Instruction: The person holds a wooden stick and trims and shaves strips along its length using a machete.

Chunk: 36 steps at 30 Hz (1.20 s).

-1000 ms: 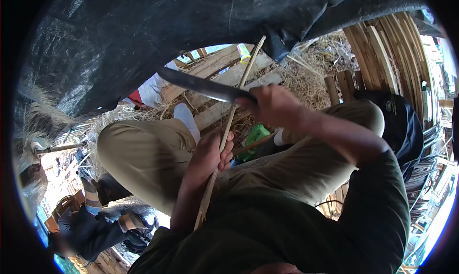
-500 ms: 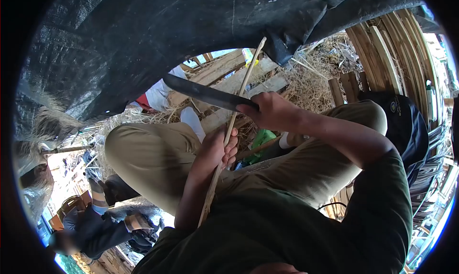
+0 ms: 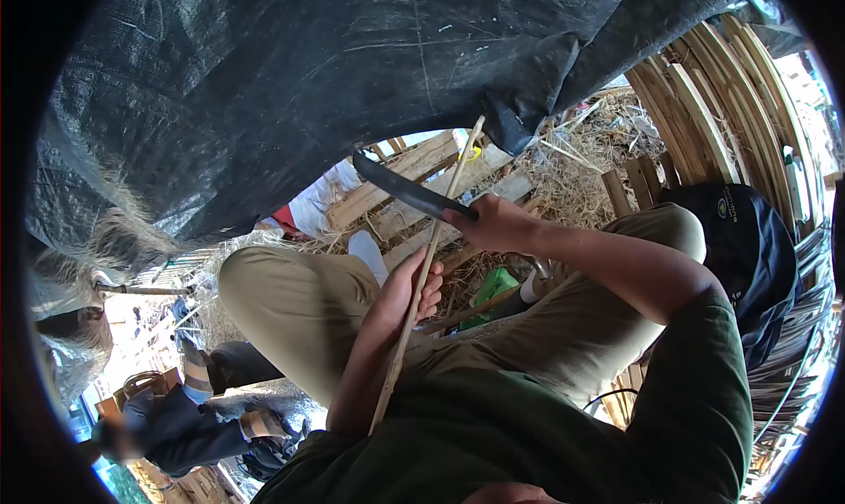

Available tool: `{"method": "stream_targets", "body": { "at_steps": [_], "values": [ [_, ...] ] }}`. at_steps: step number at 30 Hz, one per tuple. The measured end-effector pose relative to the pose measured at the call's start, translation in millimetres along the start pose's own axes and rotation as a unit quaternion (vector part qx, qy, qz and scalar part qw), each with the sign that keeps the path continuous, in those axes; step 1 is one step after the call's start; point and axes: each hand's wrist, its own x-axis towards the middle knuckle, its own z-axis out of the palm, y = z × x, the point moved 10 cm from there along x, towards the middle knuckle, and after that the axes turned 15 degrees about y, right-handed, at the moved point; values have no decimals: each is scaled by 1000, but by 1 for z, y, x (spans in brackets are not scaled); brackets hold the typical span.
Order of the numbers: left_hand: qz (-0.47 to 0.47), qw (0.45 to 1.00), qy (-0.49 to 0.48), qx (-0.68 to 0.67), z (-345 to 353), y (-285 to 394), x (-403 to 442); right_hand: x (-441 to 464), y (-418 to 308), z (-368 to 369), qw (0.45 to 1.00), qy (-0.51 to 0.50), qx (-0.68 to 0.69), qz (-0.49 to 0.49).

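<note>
A long, thin wooden stick [image 3: 400,350] slants from my chest up past my knees toward the dark sheet. My left hand [image 3: 412,286] is wrapped round the stick near its middle. In my right hand [image 3: 495,224] is a knife [image 3: 400,187] with a long dark blade, which points up and to the left. The blade crosses the stick above my left hand; whether it touches the wood cannot be made out.
A dark plastic sheet [image 3: 264,81] hangs overhead. Wooden slats [image 3: 704,117] stand at the upper right, above a dark bag [image 3: 748,249]. Below are planks [image 3: 418,174], straw and a green plastic bag [image 3: 493,294]. Another person [image 3: 180,429] is at the lower left.
The knife and my right hand have shifted lower in view, and so has the stick's upper end. My left hand's fingers look looser round the stick. The whole view has tilted slightly.
</note>
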Motion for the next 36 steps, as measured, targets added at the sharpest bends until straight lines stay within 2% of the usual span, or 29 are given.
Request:
{"method": "stream_targets", "body": {
  "at_steps": [3, 7, 10, 13, 15, 16, 19, 23, 26, 29, 36],
  "values": [
    [28, 996, 46, 69, -7, 6, -1, -8, -2, 2, 997, -1, 72, 20],
    [161, 946, 95, 264, -9, 25, -7, -13, 7, 13, 991, 6, 117, 67],
    [172, 935, 86, 297, 4, 23, -12, -21, 8, 15, 978, 23, 186, 95],
    [191, 924, 20, 332, 24, 13, -15, -21, 14, 16, 966, 36, 229, 112],
    [176, 923, 17, 341, 31, 9, -18, -19, 21, 18, 947, 46, 283, 144],
    [168, 923, 16, 347, 33, 8, -20, -25, 26, 15, 940, 35, 283, 189],
    [149, 921, 103, 345, 17, 18, -19, -25, 30, 17, 915, 38, 344, 207],
    [220, 919, 146, 292, 13, 25, -18, -27, 35, 15, 925, 32, 326, 195],
    [335, 890, 144, 273, 19, 34, -17, -28, 35, 16, 924, 28, 332, 188],
    [393, 869, 154, 259, 17, 43, -19, -29, 35, 19, 924, 26, 330, 189],
    [358, 879, 177, 261, 7, 39, -16, -35, 34, 21, 923, 23, 334, 192]
  ]
}}
